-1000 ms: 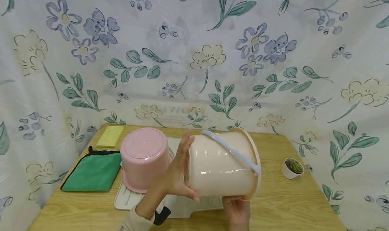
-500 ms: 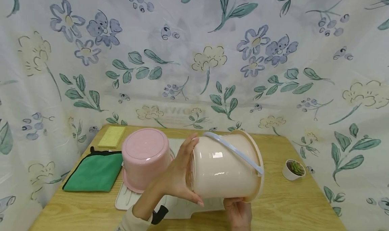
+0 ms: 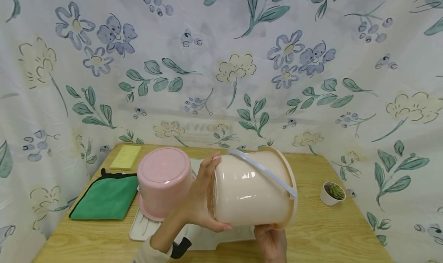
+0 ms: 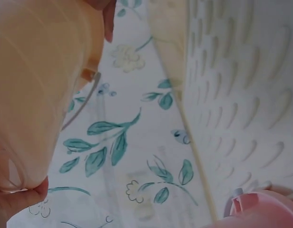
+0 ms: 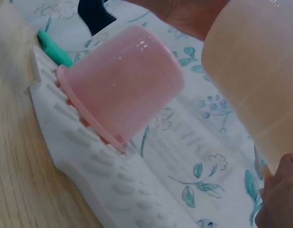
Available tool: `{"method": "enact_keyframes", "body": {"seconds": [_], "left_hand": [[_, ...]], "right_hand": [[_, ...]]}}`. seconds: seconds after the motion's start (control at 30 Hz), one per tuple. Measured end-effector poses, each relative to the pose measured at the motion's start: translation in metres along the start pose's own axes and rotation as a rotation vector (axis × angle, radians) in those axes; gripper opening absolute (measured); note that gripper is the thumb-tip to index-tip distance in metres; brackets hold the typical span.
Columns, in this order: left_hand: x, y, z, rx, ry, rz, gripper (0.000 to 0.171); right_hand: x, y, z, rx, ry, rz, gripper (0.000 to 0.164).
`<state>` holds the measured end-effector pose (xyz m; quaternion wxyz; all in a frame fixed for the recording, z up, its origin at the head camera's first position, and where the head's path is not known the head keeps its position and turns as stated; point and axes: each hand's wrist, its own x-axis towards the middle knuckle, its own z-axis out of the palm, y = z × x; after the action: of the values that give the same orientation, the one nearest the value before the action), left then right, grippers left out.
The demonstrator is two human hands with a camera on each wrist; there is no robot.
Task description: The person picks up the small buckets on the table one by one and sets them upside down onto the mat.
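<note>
In the head view a glossy cream bucket (image 3: 254, 193) is held on its side above a white ridged draining mat (image 3: 204, 237), its mouth facing right. Its pale blue handle (image 3: 263, 171) lies across the side. My left hand (image 3: 195, 207) grips the base end, thumb below and fingers above. Under the rim, my right hand (image 3: 272, 242) holds the bucket, some of its fingers hidden behind it. A pink bucket (image 3: 164, 190) stands upside down on the mat, left of the cream one. The bucket's inside is hidden in the head view.
A green cloth (image 3: 105, 197) with black edging lies left of the pink bucket, and a yellow sponge (image 3: 125, 157) behind it. A small potted succulent (image 3: 332, 193) stands at the right of the wooden table (image 3: 328, 236). Flowered curtain (image 3: 228, 101) encloses the back and sides.
The cream bucket and both hands shift very slightly right, then back left, with the view moving a little too. The grip and the bucket's sideways pose stay the same.
</note>
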<state>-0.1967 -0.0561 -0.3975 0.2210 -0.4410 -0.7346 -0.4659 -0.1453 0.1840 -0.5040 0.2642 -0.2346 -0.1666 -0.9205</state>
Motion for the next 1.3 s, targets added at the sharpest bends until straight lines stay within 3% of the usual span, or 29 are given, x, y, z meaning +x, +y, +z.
{"method": "enact_keyframes", "body": {"seconds": [0.13,0.2,0.27,0.33,0.47,0.57,0.63,0.73,0.8,0.93,1.07,1.3], "left_hand": [[0.0,0.007,-0.006,0.03,0.024,-0.09,0.144],[0.002,0.011,-0.01,0.077,0.034,-0.149,0.145],[0.005,0.015,-0.013,0.142,0.044,-0.193,0.145],[0.009,0.018,-0.016,0.237,0.049,-0.233,0.144],[0.015,0.022,-0.019,0.406,0.033,-0.282,0.141],[0.017,0.021,-0.019,0.476,0.015,-0.298,0.139],[0.017,0.021,-0.018,0.493,0.01,-0.304,0.138],[0.016,0.02,-0.016,0.511,0.006,-0.32,0.138],[0.016,0.019,-0.016,0.521,0.0,-0.331,0.138],[0.016,0.019,-0.016,0.559,-0.01,-0.345,0.138],[0.016,0.021,-0.014,0.589,-0.013,-0.368,0.139],[0.016,0.024,-0.009,0.665,-0.006,-0.368,0.137]], "right_hand": [[0.002,-0.003,0.001,-0.032,0.007,0.066,0.025],[0.002,-0.008,0.003,-0.159,0.037,0.109,0.031],[0.002,-0.015,0.005,-0.394,0.103,0.126,0.038],[0.003,-0.023,0.011,-0.733,0.227,0.118,0.043],[0.005,-0.036,0.025,-1.408,0.618,0.131,0.036],[0.007,-0.042,0.028,-1.677,0.834,0.199,0.052],[0.008,-0.045,0.028,-1.78,0.888,0.244,0.062],[0.007,-0.05,0.026,-1.911,0.88,0.297,0.065],[0.005,-0.055,0.025,-2.014,0.826,0.353,0.069],[0.001,-0.065,0.024,-2.21,0.612,0.494,0.076],[-0.004,-0.071,0.024,-2.357,0.435,0.55,0.079],[-0.01,-0.074,0.022,-2.497,0.362,0.601,0.079]]}}
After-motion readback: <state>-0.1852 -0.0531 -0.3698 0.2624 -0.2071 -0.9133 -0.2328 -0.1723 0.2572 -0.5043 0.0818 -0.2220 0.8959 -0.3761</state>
